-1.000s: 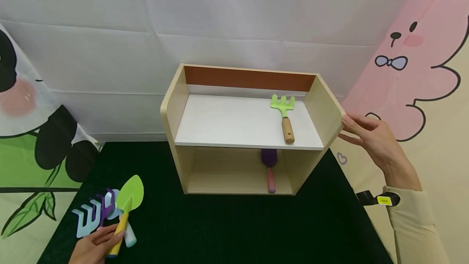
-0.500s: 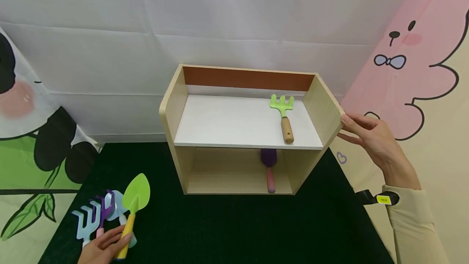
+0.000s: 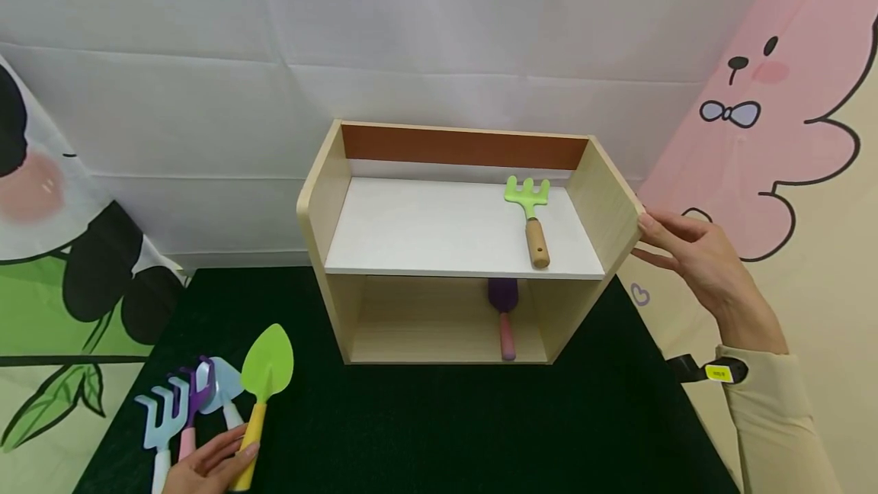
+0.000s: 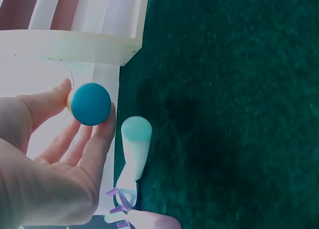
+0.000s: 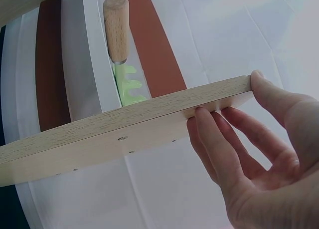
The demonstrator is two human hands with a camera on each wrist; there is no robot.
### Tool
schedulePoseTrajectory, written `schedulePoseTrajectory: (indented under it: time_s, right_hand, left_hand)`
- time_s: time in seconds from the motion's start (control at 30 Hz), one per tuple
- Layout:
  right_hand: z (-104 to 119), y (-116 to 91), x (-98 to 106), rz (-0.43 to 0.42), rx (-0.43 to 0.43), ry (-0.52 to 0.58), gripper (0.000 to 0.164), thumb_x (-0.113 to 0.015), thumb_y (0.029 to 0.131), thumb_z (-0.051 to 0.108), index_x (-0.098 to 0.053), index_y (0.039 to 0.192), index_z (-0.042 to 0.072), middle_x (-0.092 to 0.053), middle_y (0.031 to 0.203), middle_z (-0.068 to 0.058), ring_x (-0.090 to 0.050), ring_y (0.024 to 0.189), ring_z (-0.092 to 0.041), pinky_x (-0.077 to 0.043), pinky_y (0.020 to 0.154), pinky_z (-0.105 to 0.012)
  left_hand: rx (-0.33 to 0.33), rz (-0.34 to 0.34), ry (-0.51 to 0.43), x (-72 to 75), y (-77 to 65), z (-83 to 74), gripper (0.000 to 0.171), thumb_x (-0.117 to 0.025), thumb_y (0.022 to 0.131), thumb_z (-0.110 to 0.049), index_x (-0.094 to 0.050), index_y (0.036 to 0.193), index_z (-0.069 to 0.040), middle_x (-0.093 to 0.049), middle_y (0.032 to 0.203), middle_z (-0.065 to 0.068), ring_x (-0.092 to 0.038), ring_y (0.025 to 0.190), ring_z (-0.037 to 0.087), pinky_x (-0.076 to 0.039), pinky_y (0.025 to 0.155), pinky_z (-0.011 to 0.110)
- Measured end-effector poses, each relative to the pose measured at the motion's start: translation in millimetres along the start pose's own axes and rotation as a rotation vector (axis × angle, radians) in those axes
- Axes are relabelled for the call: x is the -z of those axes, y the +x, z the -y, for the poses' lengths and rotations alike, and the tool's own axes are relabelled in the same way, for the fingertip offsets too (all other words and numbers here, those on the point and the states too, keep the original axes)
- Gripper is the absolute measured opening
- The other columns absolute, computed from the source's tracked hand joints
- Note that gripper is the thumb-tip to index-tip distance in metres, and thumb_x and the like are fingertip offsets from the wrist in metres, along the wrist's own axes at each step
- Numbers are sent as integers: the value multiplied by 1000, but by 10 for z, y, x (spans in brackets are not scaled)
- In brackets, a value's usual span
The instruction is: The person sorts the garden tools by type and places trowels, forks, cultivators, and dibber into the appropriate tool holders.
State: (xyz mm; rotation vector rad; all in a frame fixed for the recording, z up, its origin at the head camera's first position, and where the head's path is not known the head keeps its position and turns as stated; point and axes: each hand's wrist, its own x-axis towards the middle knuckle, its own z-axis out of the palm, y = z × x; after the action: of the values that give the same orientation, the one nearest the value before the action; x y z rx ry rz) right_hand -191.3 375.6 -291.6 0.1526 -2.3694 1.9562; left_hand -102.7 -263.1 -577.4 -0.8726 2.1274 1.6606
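Note:
At the bottom left my left hand (image 3: 229, 457) grips the yellow handle of a green toy shovel (image 3: 267, 363), whose blade points away over the dark mat. In the left wrist view the thumb and fingers of this hand (image 4: 60, 154) pinch the handle's round end (image 4: 89, 104). My right hand (image 3: 675, 246) rests with straight fingers on the outer right side panel of a two-level wooden shelf (image 3: 322, 197), thumb at the panel's front corner. In the right wrist view these fingers (image 5: 219, 139) lie flat under the panel's edge (image 5: 124, 124).
A green rake (image 3: 530, 212) with a wooden handle lies on the white upper shelf. A purple shovel with a pink handle (image 3: 504, 315) lies in the lower compartment. A pale blue rake (image 3: 159, 418), a purple tool (image 3: 197, 391) and a pale blue shovel (image 3: 222, 391) lie left of the green shovel.
My left hand has carried the green shovel to the right, off the pile of other tools. The right hand stays on the shelf's side panel.

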Motion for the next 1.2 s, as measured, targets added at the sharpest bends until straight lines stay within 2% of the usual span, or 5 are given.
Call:
schedulePoseTrajectory:
  time_s: [0.3,0.63,1.0,1.2]
  right_hand:
    - [4,-3,-19,1,3,13,40,-60,94,16,-54,131,2,-62,120,1,-65,101,-12,-55,78,-28]
    - [13,-10,-3,-6,-10,-21,41,-59,94,19,-55,132,4,-62,120,2,-65,101,-11,-55,78,-27]
    - [9,-12,-3,1,-10,7,41,-59,94,18,-54,132,4,-62,121,2,-65,101,-11,-55,78,-28]
    - [5,-20,-5,-1,-10,15,40,-60,94,17,-55,132,4,-62,120,1,-65,100,-12,-55,77,-28]
  left_hand:
    - [15,14,-72,-134,-98,0,94,-83,63,-44,-45,136,2,-70,97,6,-67,82,24,-55,71,36]
    - [-32,42,-2,-294,-213,-22,95,-82,63,-51,-47,135,0,-65,113,15,-67,88,23,-55,75,37]
    - [-139,64,71,-524,-411,-114,82,-79,69,-50,-55,130,-1,-63,119,15,-65,98,23,-55,80,32]
    - [-206,60,116,-653,-553,-213,66,-77,77,-40,-57,127,-2,-62,121,15,-63,103,25,-54,81,29]
